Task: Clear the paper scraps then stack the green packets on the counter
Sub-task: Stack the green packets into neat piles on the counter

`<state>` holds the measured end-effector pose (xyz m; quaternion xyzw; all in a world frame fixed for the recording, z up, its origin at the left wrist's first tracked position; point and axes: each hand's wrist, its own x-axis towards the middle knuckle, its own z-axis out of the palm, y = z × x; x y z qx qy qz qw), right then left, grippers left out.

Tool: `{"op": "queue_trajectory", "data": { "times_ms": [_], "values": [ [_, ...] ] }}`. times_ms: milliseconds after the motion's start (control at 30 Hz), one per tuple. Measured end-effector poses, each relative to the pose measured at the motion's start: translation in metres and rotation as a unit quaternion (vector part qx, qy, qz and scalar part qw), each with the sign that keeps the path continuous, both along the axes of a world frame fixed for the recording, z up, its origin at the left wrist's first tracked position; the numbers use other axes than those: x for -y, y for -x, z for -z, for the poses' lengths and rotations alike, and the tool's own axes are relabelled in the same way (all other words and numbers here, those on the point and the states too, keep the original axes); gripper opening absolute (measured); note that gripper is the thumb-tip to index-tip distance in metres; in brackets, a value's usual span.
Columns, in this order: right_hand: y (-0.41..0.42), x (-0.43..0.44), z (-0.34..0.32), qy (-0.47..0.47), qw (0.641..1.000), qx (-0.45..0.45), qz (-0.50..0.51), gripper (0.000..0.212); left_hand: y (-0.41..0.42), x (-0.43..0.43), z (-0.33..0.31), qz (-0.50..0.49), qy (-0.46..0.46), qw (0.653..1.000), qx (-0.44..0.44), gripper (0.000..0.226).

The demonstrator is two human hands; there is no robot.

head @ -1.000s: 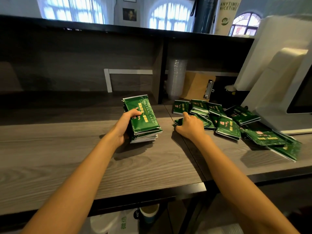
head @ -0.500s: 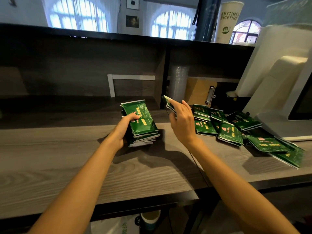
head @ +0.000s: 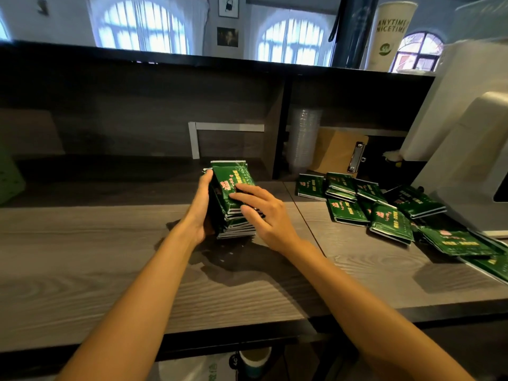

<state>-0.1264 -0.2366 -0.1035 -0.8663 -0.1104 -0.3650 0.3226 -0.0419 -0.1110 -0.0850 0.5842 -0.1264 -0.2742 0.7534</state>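
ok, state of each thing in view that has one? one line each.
stack of green packets, upright on the counter, edges uneven, held between both hands
left hand, flat against the stack's left side
right hand, fingers spread on the top packet
loose green packets, scattered and overlapping, unstacked
clipboard, leaning on end at the back
clear cups, nested in a column

Both forearms [head: 137, 284] are stretched forward and drawn together. The left hand [head: 202, 213] is set upright, fingers straight; the right hand [head: 265, 213] is laid palm-down, fingers spread and slightly bent.
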Motion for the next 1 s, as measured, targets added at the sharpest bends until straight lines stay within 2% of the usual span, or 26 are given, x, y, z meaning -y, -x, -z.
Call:
{"op": "queue_trajectory", "data": {
  "times_ms": [67, 133, 233, 300, 367, 400, 467, 600, 733, 900, 1000],
  "values": [
    [0.0, -0.001, -0.002, -0.065, 0.998, -0.001, -0.019, 0.036, 0.001, -0.001, 0.0, 0.013, -0.024, 1.0, 0.013, 0.063],
    [0.002, -0.003, -0.006, -0.143, 0.989, -0.003, -0.038, 0.036, 0.003, 0.0, 0.0, 0.01, -0.023, 0.999, 0.02, 0.051],
    [0.003, 0.0, -0.015, -0.309, 0.949, -0.056, -0.037, 0.045, 0.005, 0.0, -0.005, -0.004, 0.021, 1.0, 0.011, 0.032],
    [0.001, 0.01, -0.016, -0.381, 0.916, -0.126, -0.018, 0.073, 0.007, -0.001, -0.009, 0.0, 0.022, 0.998, 0.052, 0.03],
    [0.001, 0.02, -0.014, -0.426, 0.88, -0.202, -0.064, 0.099, 0.007, -0.001, -0.008, 0.012, 0.008, 0.994, 0.111, 0.056],
    [0.002, 0.024, -0.011, -0.433, 0.864, -0.234, -0.103, 0.102, 0.007, -0.002, -0.007, 0.027, -0.007, 0.989, 0.142, 0.067],
    [0.005, 0.027, -0.01, -0.41, 0.855, -0.277, -0.158, 0.093, 0.009, -0.004, -0.004, 0.084, -0.041, 0.977, 0.191, 0.082],
    [0.006, 0.025, -0.008, -0.377, 0.863, -0.295, -0.159, 0.082, 0.01, -0.012, -0.003, 0.131, -0.056, 0.965, 0.222, 0.1],
    [0.009, 0.021, -0.007, -0.376, 0.863, -0.293, -0.168, 0.08, 0.018, -0.011, -0.002, 0.114, -0.022, 0.963, 0.242, 0.128],
    [0.007, 0.012, -0.004, -0.377, 0.863, -0.295, -0.162, 0.092, 0.034, -0.002, 0.001, 0.052, 0.021, 0.974, 0.221, 0.155],
    [0.005, 0.011, -0.003, -0.38, 0.865, -0.287, -0.157, 0.095, 0.034, -0.001, 0.001, 0.043, 0.035, 0.973, 0.224, 0.158]
  ]
}}
